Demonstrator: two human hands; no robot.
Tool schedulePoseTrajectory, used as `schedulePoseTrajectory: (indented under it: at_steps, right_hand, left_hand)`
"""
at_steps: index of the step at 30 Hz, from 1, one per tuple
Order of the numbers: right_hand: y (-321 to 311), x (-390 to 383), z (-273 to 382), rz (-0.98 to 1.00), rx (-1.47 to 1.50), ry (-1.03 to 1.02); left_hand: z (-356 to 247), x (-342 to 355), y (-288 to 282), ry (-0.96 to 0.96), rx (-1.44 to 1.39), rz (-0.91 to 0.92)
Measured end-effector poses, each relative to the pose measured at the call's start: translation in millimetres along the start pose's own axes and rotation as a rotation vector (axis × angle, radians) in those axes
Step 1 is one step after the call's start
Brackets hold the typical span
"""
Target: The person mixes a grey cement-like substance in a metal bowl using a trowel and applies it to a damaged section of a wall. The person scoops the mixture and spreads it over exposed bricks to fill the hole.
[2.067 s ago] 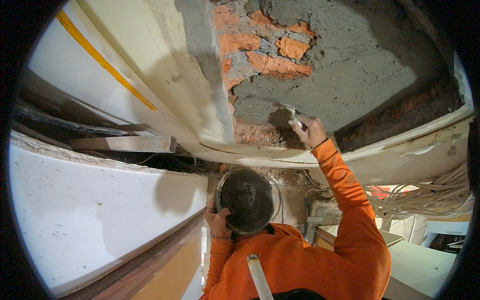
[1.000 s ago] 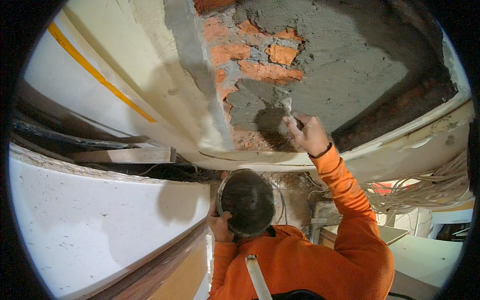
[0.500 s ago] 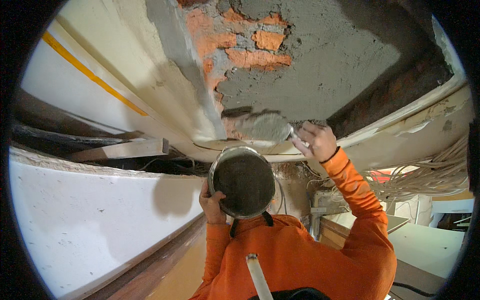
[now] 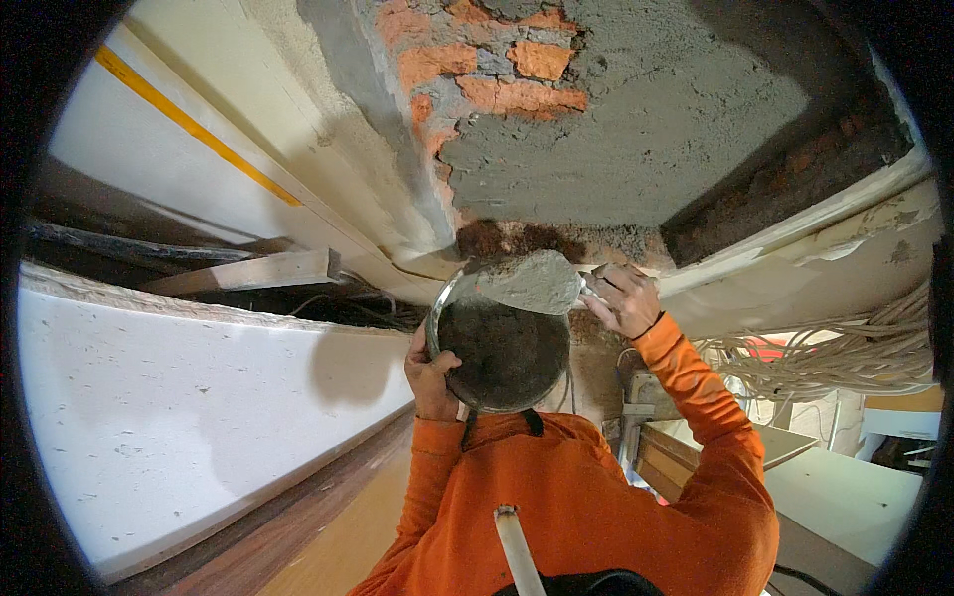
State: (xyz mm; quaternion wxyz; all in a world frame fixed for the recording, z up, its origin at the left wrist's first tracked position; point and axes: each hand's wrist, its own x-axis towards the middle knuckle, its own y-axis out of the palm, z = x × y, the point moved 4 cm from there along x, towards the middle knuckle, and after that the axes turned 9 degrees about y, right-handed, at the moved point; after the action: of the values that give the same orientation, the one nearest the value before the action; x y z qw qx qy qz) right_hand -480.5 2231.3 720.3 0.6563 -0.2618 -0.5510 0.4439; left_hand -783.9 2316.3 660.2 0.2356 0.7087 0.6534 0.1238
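Note:
My left hand (image 4: pixel 434 382) grips a round bucket (image 4: pixel 562 363) by its left side, the thumb over the rim. Dark grey mortar (image 4: pixel 502 353) shows inside it. In my right hand (image 4: pixel 624 299) is a trowel (image 4: pixel 532 281), held by its handle, with its blade pointing left over the bucket's far rim. Grey mortar coats the blade. Beyond the bucket rises a brick wall, largely spread with wet grey plaster (image 4: pixel 636 139). Bare orange bricks (image 4: pixel 522 96) remain visible in its upper left part.
Bundled pale cables (image 4: pixel 825 348) hang at the right above a cabinet (image 4: pixel 835 487). On the left are a white panel (image 4: pixel 199 407) and a wooden batten (image 4: pixel 248 275) jutting from a dark gap. A pale ledge (image 4: pixel 795 248) runs under the plastered wall.
The trowel has come down from the wall's lower edge to the bucket's far rim. The bucket has shifted slightly right and up in view. The plaster where the trowel was now shows dark and rough.

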Motion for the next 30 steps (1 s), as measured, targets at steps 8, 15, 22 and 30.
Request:
schedulePoseTrajectory:
  at_steps: [8,15,22,30]
  right_hand:
    - [73,15,2,-0.193,0.438,0.292]
    - [180,85,17,-0.189,0.929,0.513]
    - [213,109,26,-0.348,0.782,0.625]
    - [216,92,12,-0.379,0.722,0.62]
  left_hand:
    - [-2,-25,-23,-0.082,0.051,-0.086]
    - [-6,-62,-82,-0.092,0.142,-0.335]
    - [-6,-87,-127,0.014,0.171,-0.462]
    - [-32,-66,-93,0.038,0.203,-0.445]
